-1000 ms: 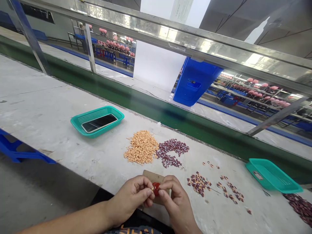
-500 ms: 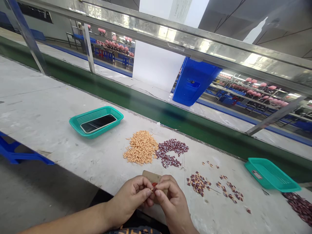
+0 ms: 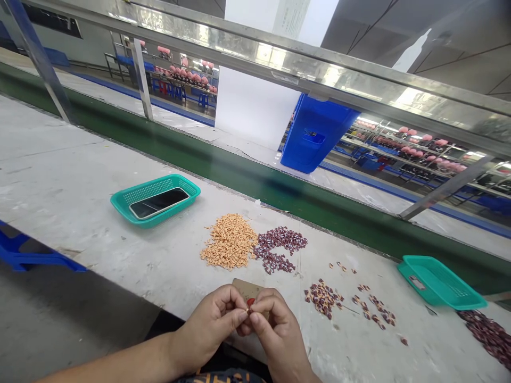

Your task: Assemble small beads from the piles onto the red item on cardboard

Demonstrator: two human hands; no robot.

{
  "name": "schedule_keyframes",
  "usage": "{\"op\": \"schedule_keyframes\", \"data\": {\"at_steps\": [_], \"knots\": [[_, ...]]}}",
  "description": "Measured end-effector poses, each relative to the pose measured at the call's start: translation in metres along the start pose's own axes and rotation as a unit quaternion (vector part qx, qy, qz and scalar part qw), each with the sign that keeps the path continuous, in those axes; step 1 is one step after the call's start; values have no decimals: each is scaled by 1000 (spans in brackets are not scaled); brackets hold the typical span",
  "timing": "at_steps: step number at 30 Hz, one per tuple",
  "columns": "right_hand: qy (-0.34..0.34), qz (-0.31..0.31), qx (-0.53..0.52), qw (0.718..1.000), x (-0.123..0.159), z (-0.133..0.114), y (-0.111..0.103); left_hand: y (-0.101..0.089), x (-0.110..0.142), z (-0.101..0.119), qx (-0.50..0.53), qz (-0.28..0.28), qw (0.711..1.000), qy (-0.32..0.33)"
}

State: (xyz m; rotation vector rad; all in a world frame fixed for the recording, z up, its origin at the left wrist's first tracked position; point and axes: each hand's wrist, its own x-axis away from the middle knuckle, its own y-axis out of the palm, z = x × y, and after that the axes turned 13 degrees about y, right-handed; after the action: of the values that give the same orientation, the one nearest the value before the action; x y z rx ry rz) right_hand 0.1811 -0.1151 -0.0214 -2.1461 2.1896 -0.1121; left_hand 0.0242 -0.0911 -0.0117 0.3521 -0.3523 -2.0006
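Note:
My left hand (image 3: 215,325) and my right hand (image 3: 277,332) meet fingertip to fingertip at the table's near edge, both closed in a pinch. Between them shows a tiny two-tone piece (image 3: 248,310), tan on the left side and dark red on the right; its exact shape is mostly hidden. Just behind the fingers lies a brown cardboard-like block (image 3: 244,287) with a red round spot (image 3: 250,301) on it, partly covered by my hands. Beyond sit a heap of small tan pieces (image 3: 229,242) and, touching it, a spread of dark purple pieces (image 3: 284,242).
Two-tone tan and purple pieces (image 3: 322,298) lie in a cluster to the right, with more scattered (image 3: 375,308) beyond. A green basket (image 3: 123,210) holds a phone (image 3: 159,203). Another green basket (image 3: 443,282) stands at far right, near dark red pieces (image 3: 487,335). A blue bin (image 3: 317,133) stands behind.
The whole view has shifted slightly left. My fingertips have drawn a little closer together around the tiny piece; the heaps and baskets stay in place.

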Motion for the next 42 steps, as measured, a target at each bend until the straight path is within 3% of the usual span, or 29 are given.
{"op": "schedule_keyframes", "data": {"at_steps": [9,13,16,19,21,24,31,42], "knots": [[-16,-31,108,994,2,-14,-7,-2,-4,6,-57,-48,997,-34],[-41,6,184,982,-1,-10,-24,-1,-12,10,-50,-62,997,-17],[-60,87,313,944,-7,2,-62,-9,-15,13,-61,-36,997,3],[-40,138,456,879,-11,12,-105,-22,-17,19,-96,19,995,26],[-18,158,524,837,-14,11,-120,-29,-19,24,-121,58,990,40],[-11,125,578,806,-25,1,-114,-37,-23,31,-150,95,983,56],[-27,24,602,798,-73,-7,-67,-53,-25,45,-197,158,962,102],[0,-9,622,783,-80,-12,-69,-91,-25,61,-253,238,929,127]]}}
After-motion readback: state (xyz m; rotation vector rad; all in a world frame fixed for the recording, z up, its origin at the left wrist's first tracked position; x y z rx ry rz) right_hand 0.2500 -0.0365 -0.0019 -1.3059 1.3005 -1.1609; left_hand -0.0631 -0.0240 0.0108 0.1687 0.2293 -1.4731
